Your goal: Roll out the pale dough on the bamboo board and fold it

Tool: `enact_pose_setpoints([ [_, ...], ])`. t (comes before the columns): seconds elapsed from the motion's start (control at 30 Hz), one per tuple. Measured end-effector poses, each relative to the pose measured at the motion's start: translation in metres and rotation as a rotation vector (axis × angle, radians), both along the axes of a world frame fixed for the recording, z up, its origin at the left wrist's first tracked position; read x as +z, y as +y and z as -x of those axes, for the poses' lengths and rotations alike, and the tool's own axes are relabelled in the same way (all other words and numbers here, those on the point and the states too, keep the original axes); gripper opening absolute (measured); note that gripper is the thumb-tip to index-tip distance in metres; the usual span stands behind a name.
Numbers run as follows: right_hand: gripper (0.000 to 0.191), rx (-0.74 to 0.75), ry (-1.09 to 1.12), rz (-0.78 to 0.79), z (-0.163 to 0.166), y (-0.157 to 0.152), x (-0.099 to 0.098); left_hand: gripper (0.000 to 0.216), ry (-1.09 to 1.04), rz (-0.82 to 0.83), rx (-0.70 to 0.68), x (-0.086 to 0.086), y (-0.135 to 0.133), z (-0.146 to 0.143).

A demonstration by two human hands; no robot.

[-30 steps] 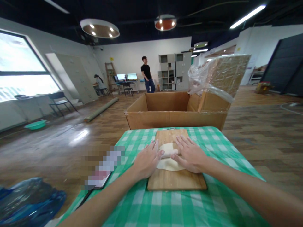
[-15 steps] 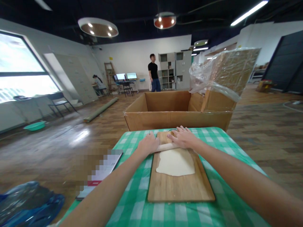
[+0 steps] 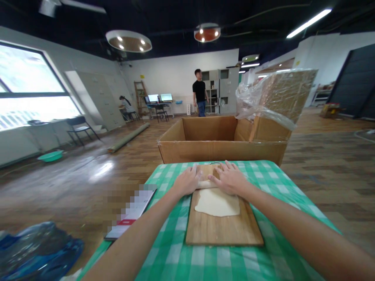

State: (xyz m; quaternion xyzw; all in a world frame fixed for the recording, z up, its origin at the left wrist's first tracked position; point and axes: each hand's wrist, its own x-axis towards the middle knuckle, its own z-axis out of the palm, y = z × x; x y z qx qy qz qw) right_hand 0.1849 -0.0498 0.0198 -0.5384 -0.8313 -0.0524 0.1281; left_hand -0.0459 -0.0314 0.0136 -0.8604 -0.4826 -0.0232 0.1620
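A flat sheet of pale dough (image 3: 217, 203) lies on a wooden cutting board (image 3: 224, 228) on the table with the green checked cloth (image 3: 263, 179). At the dough's far edge lies a wooden rolling pin (image 3: 206, 184). My left hand (image 3: 186, 182) presses on the pin's left end with fingers stretched flat. On the pin's right part rests my right hand (image 3: 229, 178), palm down and fingers spread. Most of the pin is hidden under both hands.
A large open cardboard box (image 3: 219, 146) stands just beyond the table, with a plastic-wrapped carton (image 3: 278, 99) on its right side. A blurred flat item (image 3: 133, 210) lies at the table's left edge. Blue plastic (image 3: 38, 249) sits on the floor. A person (image 3: 200, 93) stands far back.
Both hands pushed the rolling pin away from me over the dough to the board's far end, uncovering the flattened sheet. The person at the back walked to the right.
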Motion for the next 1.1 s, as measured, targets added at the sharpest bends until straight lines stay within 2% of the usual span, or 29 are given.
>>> enact_pose_setpoints([
  [0.13, 0.093, -0.008, 0.040, 0.010, 0.003, -0.033, -0.005, 0.041, 0.042, -0.034, -0.084, -0.004, -0.021, 0.007],
  [0.3, 0.094, 0.034, 0.063, 0.037, 0.006, -0.071, -0.008, 0.044, 0.048, -0.006, -0.099, -0.008, -0.047, 0.016],
  [0.4, 0.094, 0.090, 0.077, 0.017, 0.004, -0.093, -0.010, 0.052, -0.057, 0.041, -0.046, -0.007, -0.069, 0.018],
  [0.5, 0.096, 0.129, 0.090, 0.007, 0.001, -0.099, -0.012, 0.064, -0.153, 0.080, 0.009, -0.004, -0.086, 0.017],
  [0.57, 0.096, 0.129, 0.091, 0.031, 0.001, -0.089, -0.011, 0.064, -0.161, 0.102, 0.026, -0.002, -0.087, 0.014],
  [0.67, 0.096, 0.099, 0.077, 0.093, 0.003, -0.060, -0.007, 0.056, -0.106, 0.109, 0.046, 0.000, -0.070, 0.009],
  [0.87, 0.088, 0.027, 0.019, 0.106, 0.009, 0.003, -0.001, 0.044, 0.033, 0.113, 0.047, -0.002, -0.005, 0.008],
  [1.1, 0.085, 0.001, -0.034, 0.144, 0.009, 0.044, -0.001, 0.045, 0.081, 0.089, 0.046, -0.003, 0.039, 0.006],
])
